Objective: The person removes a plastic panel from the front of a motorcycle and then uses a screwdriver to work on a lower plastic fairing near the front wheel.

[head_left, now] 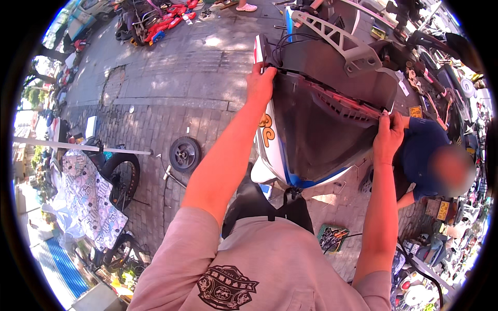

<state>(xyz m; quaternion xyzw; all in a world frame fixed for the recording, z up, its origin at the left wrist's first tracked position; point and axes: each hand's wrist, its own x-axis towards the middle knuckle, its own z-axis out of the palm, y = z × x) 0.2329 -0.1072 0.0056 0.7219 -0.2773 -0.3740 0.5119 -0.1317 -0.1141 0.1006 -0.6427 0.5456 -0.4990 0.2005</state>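
Observation:
In front of me stands a scooter with white and blue side panels (270, 155). A large black plastic panel (321, 129), narrowing toward me, covers its near end. My left hand (261, 82) is closed on the panel's far left corner. At the far right corner, my right hand (388, 137) pinches the panel's edge between thumb and fingers. A slotted, reddish-looking strip (342, 106) runs along the far edge between my hands. Beyond it are a dark cover (332, 65) and a grey metal bracket with cut-outs (340, 39).
A person in a dark blue top (423, 150) crouches close on my right. A small wheel (185, 154) lies on the paving at left, near a covered two-wheeler (93, 197). A green tool tray (333, 238) sits at lower right. Assorted parts crowd the right side.

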